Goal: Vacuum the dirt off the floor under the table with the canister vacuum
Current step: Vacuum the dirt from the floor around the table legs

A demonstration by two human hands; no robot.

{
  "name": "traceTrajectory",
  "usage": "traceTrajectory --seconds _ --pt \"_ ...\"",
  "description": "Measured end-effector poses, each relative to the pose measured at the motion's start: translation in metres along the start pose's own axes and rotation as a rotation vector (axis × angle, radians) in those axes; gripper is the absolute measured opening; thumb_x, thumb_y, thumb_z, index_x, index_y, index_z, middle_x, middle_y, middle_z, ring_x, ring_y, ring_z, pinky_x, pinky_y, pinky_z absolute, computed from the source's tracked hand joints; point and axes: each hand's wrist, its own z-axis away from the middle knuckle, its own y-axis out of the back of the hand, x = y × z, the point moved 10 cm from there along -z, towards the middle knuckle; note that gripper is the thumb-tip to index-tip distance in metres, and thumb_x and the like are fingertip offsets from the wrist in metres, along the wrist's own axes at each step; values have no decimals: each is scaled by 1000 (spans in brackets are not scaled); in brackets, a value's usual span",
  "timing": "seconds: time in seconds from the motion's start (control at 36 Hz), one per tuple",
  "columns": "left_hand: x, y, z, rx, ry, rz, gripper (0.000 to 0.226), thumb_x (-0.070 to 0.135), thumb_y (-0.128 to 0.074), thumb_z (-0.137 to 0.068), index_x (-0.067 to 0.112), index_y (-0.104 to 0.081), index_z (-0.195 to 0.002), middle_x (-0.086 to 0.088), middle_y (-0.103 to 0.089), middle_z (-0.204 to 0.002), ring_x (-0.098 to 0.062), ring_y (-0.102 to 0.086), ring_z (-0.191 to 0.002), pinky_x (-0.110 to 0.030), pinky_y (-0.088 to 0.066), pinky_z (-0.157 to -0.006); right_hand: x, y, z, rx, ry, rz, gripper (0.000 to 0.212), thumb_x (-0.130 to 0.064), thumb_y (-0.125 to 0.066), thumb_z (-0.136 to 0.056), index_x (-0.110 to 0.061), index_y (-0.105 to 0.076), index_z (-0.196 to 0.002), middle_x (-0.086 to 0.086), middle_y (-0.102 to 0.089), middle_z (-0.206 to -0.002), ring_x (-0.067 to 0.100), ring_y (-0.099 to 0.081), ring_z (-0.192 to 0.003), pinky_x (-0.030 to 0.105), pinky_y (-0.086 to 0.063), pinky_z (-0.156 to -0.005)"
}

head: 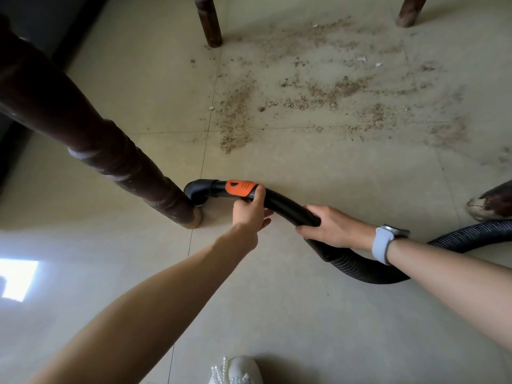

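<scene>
Gripping the black vacuum handle [279, 202] with both hands, the person holds it low over the pale tiled floor [304, 314]. The left hand [249, 210] has its fingers curled around the tube just behind the orange slider [240, 187], its thumb lying against the slider's rear edge. The right hand [332, 228], with a light-coloured watch [383, 242] on its wrist, wraps around the curved grip further back, where the ribbed black hose [368, 270] begins and loops away to the right edge of the view. The handle's elbow-shaped nozzle end [197, 191] points down at the floor, just beside the foot of the nearest dark wooden table leg [116, 159]. Sandy dirt [318, 92] lies scattered across the tiles beyond the nozzle, well apart from it, between two further legs [209, 20] at the top. Another leg foot [491, 202] shows at the right edge, and a white shoe [238, 371] at the bottom.
</scene>
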Motion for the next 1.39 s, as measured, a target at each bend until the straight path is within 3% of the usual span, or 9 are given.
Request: traceTrajectory --seconds 0.25,0.42,0.53,0.69,0.83,0.92,1.0,1.17,1.39 --pt "18 36 -29 79 -64 -29 25 37 -47 -97 13 -51 -100 -3 -61 -95 -13 -62 -77 -24 -53 -66 -44 -14 -16 136 42 197 21 -40 -54 -88 -23 -43 -96 2 -61 -78 31 -61 -73 36 -49 -67" --pt "41 39 -43 91 -83 -12 32 39 -45 -99 11 -50 -112 -3 -58 -103 -12 -62 -73 -25 -55 -66 -62 -6 -36 268 50 261 22 -38 -50 -89 -23 -39 -100 6 -60 -90 32 -55 -70 33 -38 -58" --pt "57 36 -55 45 -97 -37 29 38 -50 -97 14 -48 -113 -5 -59 -109 -19 -63 -92 -30 -56 -73 -76 -8 -51 311 25 303 35 -38 -48 -92 -18 -40 -119 12 -57 -103 36 -59 -86 33 -34 -63" --pt "67 36 -67 72 -115 -74 23 31 -44 -100 12 -45 -112 -11 -56 -107 -27 -58 -100 -35 -54 -68 -77 -18 -60 206 63 61 33 -39 -54 -91 -16 -46 -112 9 -65 -97 32 -62 -88 34 -44 -64" --pt "61 38 -74 46 -136 -99 21 29 -44 -100 11 -47 -110 -11 -56 -101 -24 -59 -90 -30 -51 -57 -38 -47 -45 7 -7 -245 48 -40 -70 -81 -26 -43 -117 -11 -65 -89 0 -61 -75 10 -41 -58" --pt "63 38 -78 9 -145 -99 23 30 -43 -100 11 -48 -111 -9 -57 -100 -19 -59 -84 -29 -50 -56 -27 -54 -48 17 -38 -256 58 -46 -69 -80 -24 -39 -125 -4 -63 -105 11 -62 -90 22 -45 -68" --pt "66 36 -81 -27 -139 -73 23 32 -41 -101 13 -46 -112 -7 -57 -102 -17 -59 -85 -28 -50 -60 -36 -50 -52 77 5 -222 49 -48 -63 -83 -24 -37 -117 -1 -65 -97 17 -63 -84 31 -48 -70" --pt "74 31 -83 -27 -174 -49 33 33 -40 -101 21 -35 -132 -13 -54 -122 -25 -56 -105 -32 -51 -69 -54 -42 -63 147 53 -171 39 -46 -59 -87 -23 -34 -105 -3 -58 -87 21 -59 -74 29 -40 -54" --pt "77 15 -67 -80 -208 112 40 24 -35 -102 20 -20 -138 -13 -45 -85 -29 -56 -61 -42 -57 -60 -56 -44 -59 150 25 -294 46 -47 -62 -84 -20 -39 -112 0 -63 -95 17 -63 -81 34 -50 -68"
